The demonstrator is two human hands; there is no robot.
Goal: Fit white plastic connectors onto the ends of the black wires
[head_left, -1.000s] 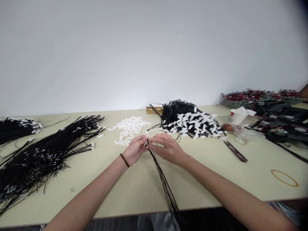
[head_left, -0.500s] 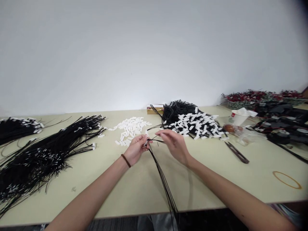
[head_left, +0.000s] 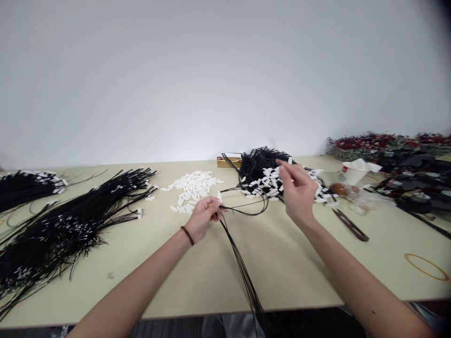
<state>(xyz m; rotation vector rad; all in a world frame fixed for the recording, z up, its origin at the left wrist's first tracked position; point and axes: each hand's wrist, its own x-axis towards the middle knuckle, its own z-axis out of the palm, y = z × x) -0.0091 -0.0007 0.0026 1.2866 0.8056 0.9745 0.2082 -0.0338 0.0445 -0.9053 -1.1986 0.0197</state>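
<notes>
My left hand (head_left: 204, 213) is closed on a bunch of thin black wires (head_left: 239, 260) near a white plastic connector (head_left: 220, 196), which sticks up at its fingertips. The wires hang from this hand over the table's front edge. From the same fingers a few wires curve out to the right in a loop (head_left: 265, 206). My right hand (head_left: 299, 192) is raised to the right of that loop, its thumb and fingers bent together. Whatever it pinches, if anything, is too small to make out. Behind it lies a heap of white connectors on black wires (head_left: 269, 180).
Loose white connectors (head_left: 193, 188) are piled beyond my left hand. Long bundles of black wires (head_left: 77, 225) cover the left side. On the right are dark thread snips (head_left: 350, 225), a paper cup (head_left: 352, 172), a yellow rubber band (head_left: 426, 267) and black parts (head_left: 423, 183).
My right hand has moved up and to the right, away from my left hand. The wire loop beside my left hand now shows fully. My left hand has barely moved.
</notes>
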